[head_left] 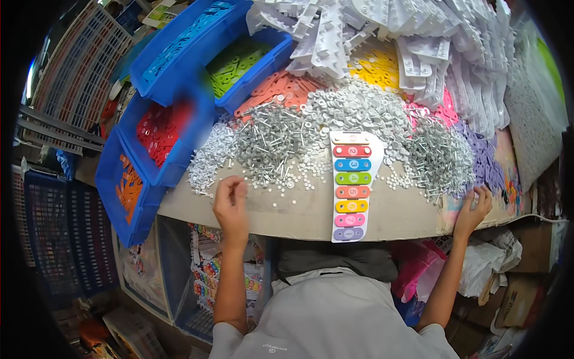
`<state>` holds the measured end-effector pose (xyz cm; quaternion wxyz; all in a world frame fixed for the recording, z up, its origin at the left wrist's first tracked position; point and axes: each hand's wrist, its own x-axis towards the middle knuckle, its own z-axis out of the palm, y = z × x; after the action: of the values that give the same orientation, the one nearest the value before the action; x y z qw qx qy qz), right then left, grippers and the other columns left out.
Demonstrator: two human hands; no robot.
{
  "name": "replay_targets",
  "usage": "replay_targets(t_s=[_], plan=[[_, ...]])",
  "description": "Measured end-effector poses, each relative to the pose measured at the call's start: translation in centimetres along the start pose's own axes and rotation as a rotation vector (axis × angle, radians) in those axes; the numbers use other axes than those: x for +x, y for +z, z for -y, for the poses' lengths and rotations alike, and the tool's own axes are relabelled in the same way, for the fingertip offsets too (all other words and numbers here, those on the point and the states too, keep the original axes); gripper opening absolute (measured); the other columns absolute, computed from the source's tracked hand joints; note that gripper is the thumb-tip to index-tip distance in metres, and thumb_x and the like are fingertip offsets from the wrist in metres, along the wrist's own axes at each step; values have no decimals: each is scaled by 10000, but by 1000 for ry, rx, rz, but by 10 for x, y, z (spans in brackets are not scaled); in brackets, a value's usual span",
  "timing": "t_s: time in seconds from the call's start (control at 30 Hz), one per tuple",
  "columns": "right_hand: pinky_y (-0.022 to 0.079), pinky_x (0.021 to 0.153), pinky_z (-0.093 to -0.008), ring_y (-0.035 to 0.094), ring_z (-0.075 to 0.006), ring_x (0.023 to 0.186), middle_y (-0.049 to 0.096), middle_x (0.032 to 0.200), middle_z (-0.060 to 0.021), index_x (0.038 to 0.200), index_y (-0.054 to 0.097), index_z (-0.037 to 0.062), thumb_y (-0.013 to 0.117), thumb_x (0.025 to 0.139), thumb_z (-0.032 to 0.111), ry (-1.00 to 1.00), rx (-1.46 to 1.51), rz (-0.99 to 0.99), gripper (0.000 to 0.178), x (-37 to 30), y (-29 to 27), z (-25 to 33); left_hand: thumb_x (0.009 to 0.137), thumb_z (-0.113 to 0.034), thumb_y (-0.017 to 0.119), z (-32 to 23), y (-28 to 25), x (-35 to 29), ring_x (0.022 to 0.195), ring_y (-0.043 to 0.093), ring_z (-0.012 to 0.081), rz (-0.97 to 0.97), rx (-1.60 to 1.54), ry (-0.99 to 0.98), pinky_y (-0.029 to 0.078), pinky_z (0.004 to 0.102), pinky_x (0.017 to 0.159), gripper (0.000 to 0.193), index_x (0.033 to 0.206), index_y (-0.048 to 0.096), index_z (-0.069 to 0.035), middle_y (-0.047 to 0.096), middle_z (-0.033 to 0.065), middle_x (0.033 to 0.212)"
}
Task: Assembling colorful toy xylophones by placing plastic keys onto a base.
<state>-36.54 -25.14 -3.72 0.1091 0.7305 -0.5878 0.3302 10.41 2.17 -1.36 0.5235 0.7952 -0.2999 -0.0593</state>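
A white toy xylophone [351, 230] with a row of coloured bars lies on the table's near edge, between my two hands. My left hand [231, 206] is left of it, at the near side of the screw pile [269, 140] and the small white pieces [210, 152]. Its fingers are curled together, and what they hold, if anything, is too small to make out. My right hand [473, 210] is at the table's right edge, below a second screw pile [439, 152] and the purple bars [487, 164]. Its fingers are apart, with nothing visible in them.
Blue bins [128, 230] of coloured bars stand at the left. White plastic frames [382, 18] are heaped at the back, above white round caps [347, 110] and salmon bars [278, 93]. A filled plastic bag [535, 113] stands at the right. Crates [89, 227] flank the lower left.
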Motion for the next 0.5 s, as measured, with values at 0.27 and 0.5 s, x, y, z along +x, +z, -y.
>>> replay_targets(t_s=[0.27,0.5], plan=[[483,934,-400,599,-308,1072,649,1140,-146,1094,628,-21,595,1000,81,158,226,-154,142,-10,4,10,923,-57,723,-33,55,-8,803,617,56,448,-554,-223,489,211,693,133,1046,704,-9,691,6,932],[531,776,-309,632,-182,871,652,984,-116,1054,613,-16,621,968,9,-287,521,66,90,-16,-10,141,977,-128,660,-51,90,12,752,611,78,716,-731,-430,480,215,630,170,1061,710,11,688,35,854]])
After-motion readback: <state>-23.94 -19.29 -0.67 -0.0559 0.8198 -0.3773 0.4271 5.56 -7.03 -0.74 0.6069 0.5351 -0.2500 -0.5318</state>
